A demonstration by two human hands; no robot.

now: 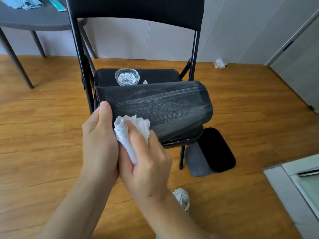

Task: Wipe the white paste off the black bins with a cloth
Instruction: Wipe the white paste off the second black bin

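Observation:
A black bin (pixel 164 107) lies on its side across the seat of a black folding chair (pixel 138 12), its wall streaked with thin white paste smears. My left hand (pixel 99 144) holds the bin's near left end, thumb on top. My right hand (pixel 146 163) grips a crumpled white cloth (pixel 131 128) and presses it against the bin's lower left wall. A second black bin (pixel 212 152) lies tipped on the floor right of the chair.
A glass bowl (pixel 127 76) of white paste sits on the chair seat behind the bin. A dark round table (pixel 34 19) stands at the back left. A crumpled white wad (pixel 220 63) lies by the wall. My shoe (pixel 182 198) is on the wooden floor.

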